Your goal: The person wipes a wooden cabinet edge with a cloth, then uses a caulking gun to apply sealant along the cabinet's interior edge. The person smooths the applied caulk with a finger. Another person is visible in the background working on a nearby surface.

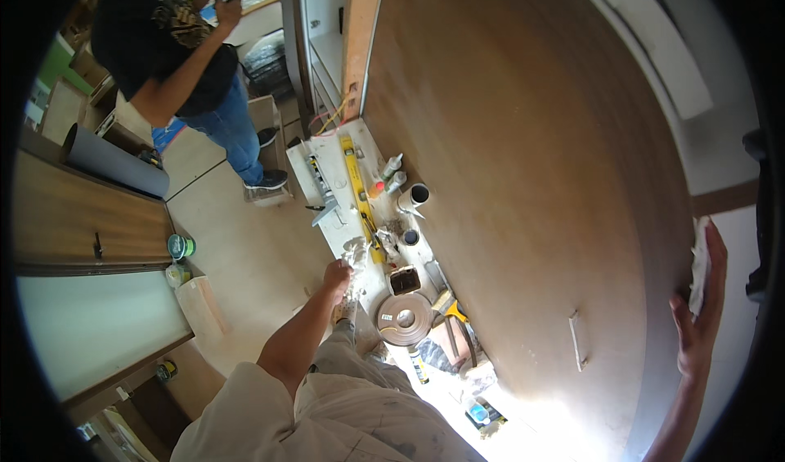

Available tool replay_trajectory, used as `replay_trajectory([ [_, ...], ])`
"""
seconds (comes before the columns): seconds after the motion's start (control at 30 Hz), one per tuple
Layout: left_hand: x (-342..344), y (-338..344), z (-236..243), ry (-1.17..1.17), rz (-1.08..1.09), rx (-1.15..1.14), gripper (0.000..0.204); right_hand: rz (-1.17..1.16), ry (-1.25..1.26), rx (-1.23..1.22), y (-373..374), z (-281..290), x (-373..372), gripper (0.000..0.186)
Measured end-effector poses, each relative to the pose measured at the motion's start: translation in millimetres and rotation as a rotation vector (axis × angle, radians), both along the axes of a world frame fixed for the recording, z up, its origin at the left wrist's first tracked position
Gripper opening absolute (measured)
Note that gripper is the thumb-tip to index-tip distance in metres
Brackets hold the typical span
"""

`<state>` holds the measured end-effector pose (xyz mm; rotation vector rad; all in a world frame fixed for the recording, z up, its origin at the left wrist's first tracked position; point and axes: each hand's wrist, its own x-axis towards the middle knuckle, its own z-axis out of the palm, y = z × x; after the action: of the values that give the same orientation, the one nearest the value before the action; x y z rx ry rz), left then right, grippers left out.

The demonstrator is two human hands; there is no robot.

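Note:
My left hand point(337, 277) is closed around a crumpled white rag point(355, 253) over the near-left edge of the white worktop point(334, 231). On the far right, my right hand point(697, 343) presses a folded white cloth point(700, 267) against the curved edge of a large brown wood panel point(523, 151). Its fingers reach up along the cloth, and the thumb sticks out to the left. A slim handle point(578, 339) is on the panel's face, left of my right hand.
On the worktop are a yellow spirit level point(353, 172), a caulking gun point(319, 180), small bottles point(392, 166), cardboard tubes point(415, 195), a brown edging roll point(390, 319) and a brush point(448, 305). A person in a black shirt point(155, 45) stands on a low wooden box point(274, 194) at far left.

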<state>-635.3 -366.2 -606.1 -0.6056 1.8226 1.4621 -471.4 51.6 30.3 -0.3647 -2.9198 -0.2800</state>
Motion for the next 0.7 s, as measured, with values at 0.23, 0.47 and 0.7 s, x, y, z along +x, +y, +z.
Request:
replay_trajectory([
  [0.23, -30.3, 22.6, -154.8, -0.143, -0.059, -0.136, 0.018, -0.173, 0.049, -0.186, 32.5, -10.0, 33.9, 0.099],
  [0.47, -6.5, 100.3, -203.4, -0.061, -0.147, -0.102, 0.021, -0.341, 0.009, -0.184, 39.7, -30.7, 46.8, 0.093],
  [0.7, 46.4, 158.9, -229.3, -0.342, -0.048, 0.119, 0.020, -0.437, -0.025, -0.181, 45.7, -52.3, 41.4, 0.087],
])
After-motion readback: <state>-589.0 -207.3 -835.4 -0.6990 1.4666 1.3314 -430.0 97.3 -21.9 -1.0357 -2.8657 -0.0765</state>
